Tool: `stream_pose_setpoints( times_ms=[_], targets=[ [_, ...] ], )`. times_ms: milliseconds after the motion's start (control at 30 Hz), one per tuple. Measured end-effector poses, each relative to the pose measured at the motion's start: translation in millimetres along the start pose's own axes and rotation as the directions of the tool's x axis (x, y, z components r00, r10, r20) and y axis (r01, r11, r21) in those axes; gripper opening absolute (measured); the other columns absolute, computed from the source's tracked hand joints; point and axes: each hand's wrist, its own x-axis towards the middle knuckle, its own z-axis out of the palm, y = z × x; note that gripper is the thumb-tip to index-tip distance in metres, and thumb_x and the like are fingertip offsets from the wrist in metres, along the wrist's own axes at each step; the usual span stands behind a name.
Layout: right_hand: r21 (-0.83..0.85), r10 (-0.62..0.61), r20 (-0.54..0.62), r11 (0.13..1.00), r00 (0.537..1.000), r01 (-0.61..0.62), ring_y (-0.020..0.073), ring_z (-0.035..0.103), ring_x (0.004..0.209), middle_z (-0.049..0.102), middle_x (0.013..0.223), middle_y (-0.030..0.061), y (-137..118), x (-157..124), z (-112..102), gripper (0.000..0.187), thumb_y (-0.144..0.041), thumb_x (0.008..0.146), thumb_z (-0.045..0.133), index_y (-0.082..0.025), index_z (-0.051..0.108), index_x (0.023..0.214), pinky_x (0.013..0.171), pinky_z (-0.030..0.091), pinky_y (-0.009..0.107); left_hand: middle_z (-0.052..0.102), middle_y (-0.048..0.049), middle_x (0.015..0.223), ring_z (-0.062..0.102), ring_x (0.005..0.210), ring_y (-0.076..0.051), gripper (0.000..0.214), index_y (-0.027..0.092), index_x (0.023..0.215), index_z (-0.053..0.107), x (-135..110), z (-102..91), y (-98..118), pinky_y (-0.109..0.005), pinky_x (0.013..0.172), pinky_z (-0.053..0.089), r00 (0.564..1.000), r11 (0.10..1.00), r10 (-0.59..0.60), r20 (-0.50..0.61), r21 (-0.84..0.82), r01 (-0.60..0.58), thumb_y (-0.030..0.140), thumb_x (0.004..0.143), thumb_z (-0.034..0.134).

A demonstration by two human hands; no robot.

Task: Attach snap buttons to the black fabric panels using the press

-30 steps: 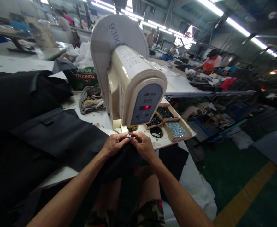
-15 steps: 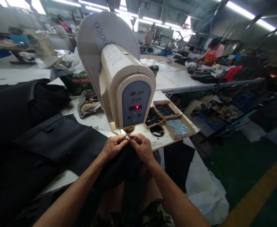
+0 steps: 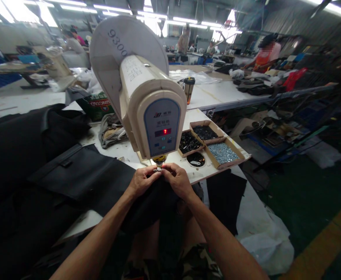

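A cream fastener-pressing machine (image 3: 155,97) with a red digit on its panel stands before me. Beneath its head, at the press tip (image 3: 159,160), both my hands meet. My left hand (image 3: 141,181) pinches the edge of a black fabric piece (image 3: 144,206) from the left. From the right, my right hand (image 3: 178,179) pinches the same fabric, its fingertips close to the left ones. A small shiny metal part (image 3: 158,169) shows between the fingertips, right under the tip. The fabric hangs down from my hands toward my lap; its underside is hidden.
Right of the machine, cardboard trays hold silvery fasteners (image 3: 222,152), black parts (image 3: 189,142) and more dark pieces (image 3: 204,132). A round hole (image 3: 196,159) is in the tabletop. Black bags (image 3: 80,175) cover the left side. A tumbler (image 3: 189,90) stands behind; a co-worker (image 3: 265,54) is farther back.
The camera view has shifted slightly, so the scene sits a little differently in the frame. Both hands stay at the press tip with the fabric pinched.
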Motion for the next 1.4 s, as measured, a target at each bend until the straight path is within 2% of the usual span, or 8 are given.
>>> stream_pose_setpoints(
  times_ms=[233,433,733,867,967,1067,1233,1400],
  targets=[
    [-0.189,-0.123,0.044,0.973,0.991,0.129,0.0219,0.071,0.101,0.078,0.107,0.0052,-7.0,5.4,-10.4,0.019,-0.033,0.096,0.067,-0.024,0.079,0.108,0.094,0.052,0.032,0.06,0.0033,0.062,0.046,0.053,-0.01,0.048,0.014,0.124,0.075,-1.7,0.6,0.8,-0.021,0.053,0.035,0.998,0.999,-0.044,-0.052,0.001,0.044,0.047,0.09,0.068],
    [-0.227,-0.122,0.083,0.964,0.989,0.138,0.0214,0.07,0.096,0.078,0.104,0.0058,-10.4,11.2,-13.8,0.019,-0.03,0.095,0.067,-0.024,0.081,0.107,0.089,0.051,0.031,0.078,-0.0077,0.105,0.07,0.09,-0.022,0.045,0.016,0.117,0.078,-3.0,0.4,7.4,-0.027,0.08,0.053,0.995,0.993,-0.055,-0.087,-0.106,0.046,0.05,0.09,0.067],
    [0.193,0.284,0.175,0.929,0.943,-0.316,0.0125,0.06,0.061,0.072,0.068,0.0012,-21.1,23.6,-13.0,0.025,-0.034,0.075,0.077,-0.012,0.081,0.087,0.062,0.046,0.024,0.076,-0.0049,0.087,0.067,0.081,-0.02,0.036,0.015,0.094,0.079,3.6,-3.4,12.2,-0.028,0.077,0.05,0.992,0.983,-0.115,-0.042,-0.147,0.108,0.049,0.084,0.07],
    [0.272,0.36,0.165,0.879,0.918,-0.393,0.0112,0.061,0.062,0.072,0.068,0.002,-24.1,22.7,-11.3,0.028,-0.031,0.068,0.082,-0.011,0.081,0.088,0.062,0.048,0.022,0.072,-0.0029,0.083,0.063,0.076,-0.019,0.04,0.015,0.107,0.077,1.4,-0.8,5.4,-0.027,0.072,0.047,0.991,0.973,-0.134,-0.029,-0.193,0.126,0.046,0.083,0.07],
    [0.315,0.366,0.168,0.86,0.915,-0.402,0.0114,0.063,0.065,0.073,0.072,0.0027,-25.2,19.2,-10.4,0.031,-0.032,0.068,0.082,-0.012,0.079,0.091,0.066,0.05,0.023,0.052,0.005,0.061,0.047,0.056,-0.013,0.052,0.014,0.123,0.071,-2.6,-0.1,0.6,-0.024,0.058,0.036,0.989,0.976,-0.149,-0.005,-0.164,0.146,0.049,0.085,0.069],
    [0.302,0.34,0.099,0.885,0.935,-0.354,0.0129,0.065,0.067,0.074,0.079,0.0027,-24.8,12.0,-9.9,0.033,-0.035,0.073,0.079,-0.013,0.077,0.097,0.068,0.052,0.025,0.032,0.0103,0.057,0.03,0.051,-0.009,0.064,0.011,0.134,0.062,-6.3,-3.3,-2.5,-0.022,0.053,0.023,0.989,0.974,-0.147,-0.001,-0.176,0.144,0.05,0.085,0.071],
    [-0.09,0.139,-0.126,0.984,0.982,-0.151,0.0167,0.066,0.074,0.072,0.081,0.0026,-32.2,-18.1,-11.3,0.027,-0.042,0.092,0.063,-0.018,0.073,0.093,0.073,0.051,0.029,0.043,0.0106,0.06,0.034,0.052,-0.007,0.071,0.015,0.14,0.05,-16.6,-14.4,2.1,-0.02,0.054,0.026,0.987,0.938,-0.14,0.082,-0.307,0.159,0.046,0.082,0.078],
    [-0.32,-0.024,0.152,0.945,0.988,0.072,0.0235,0.068,0.1,0.074,0.109,0.0067,-44.3,-49.4,-10.2,0.04,-0.05,0.086,0.076,-0.023,0.073,0.116,0.088,0.05,0.034,0.056,0.0047,0.07,0.048,0.06,-0.009,0.041,0.017,0.108,0.062,-30.7,-25.9,21.9,-0.02,0.058,0.037,0.987,0.942,-0.109,0.12,-0.304,0.141,0.043,0.083,0.08]
  ],
)
